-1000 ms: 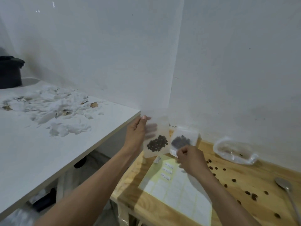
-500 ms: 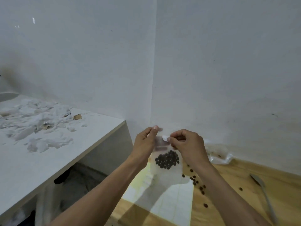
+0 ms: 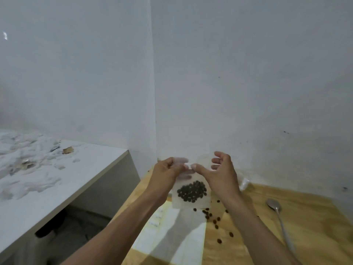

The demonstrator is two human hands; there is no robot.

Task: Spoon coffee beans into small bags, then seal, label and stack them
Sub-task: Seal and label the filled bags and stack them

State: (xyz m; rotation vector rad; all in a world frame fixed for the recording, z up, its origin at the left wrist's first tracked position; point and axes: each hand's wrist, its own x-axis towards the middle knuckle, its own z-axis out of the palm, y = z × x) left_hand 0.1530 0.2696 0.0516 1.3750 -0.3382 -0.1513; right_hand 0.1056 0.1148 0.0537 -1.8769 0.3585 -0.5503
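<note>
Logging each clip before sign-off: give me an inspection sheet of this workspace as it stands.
Surface: wooden table, sticker sheet on it.
Job's things: small bag of beans held up; white label at its top; spoon lying on the table.
Clutter: loose beans on the table; clear plastic bag by the wall.
Hands: left hand grips the bag; right hand presses the label with its thumb, fingers spread.
Cables: nothing seen.
Surroundings: white walls; white bench strewn with paper scraps.

Dark brown beans (image 3: 192, 191) fill the translucent white bag (image 3: 191, 201); the table (image 3: 315, 217) is pale yellow wood, the spoon (image 3: 275, 206) silver.
</note>
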